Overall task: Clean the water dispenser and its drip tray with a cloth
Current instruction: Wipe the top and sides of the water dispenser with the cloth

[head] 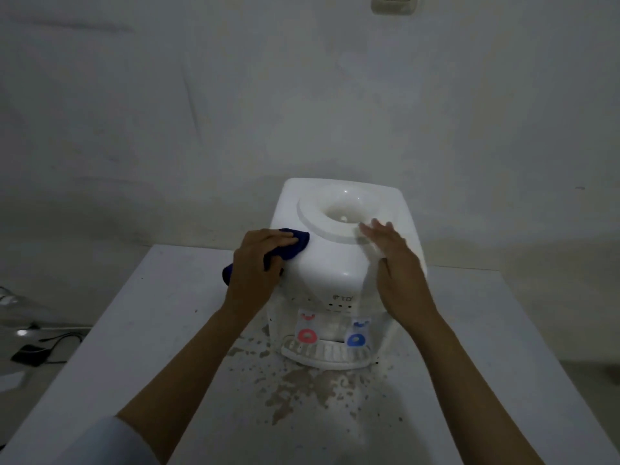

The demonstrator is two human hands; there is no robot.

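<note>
A white tabletop water dispenser [332, 260] stands on a white table [151, 330], its round bottle well facing up. Its red tap [306, 335] and blue tap [357, 339] hang over the slotted white drip tray [327, 355] at the front. My left hand [256, 266] grips a dark blue cloth [295, 246] and holds it against the dispenser's upper left corner. With straight fingers, my right hand [394, 263] lies flat on the dispenser's top right side.
Brown chipped patches and specks mark the table [295, 391] in front of the drip tray. A dark object with cables [30, 354] lies on the floor at the left. A white wall rises close behind, with a wall switch [396, 3] at the top.
</note>
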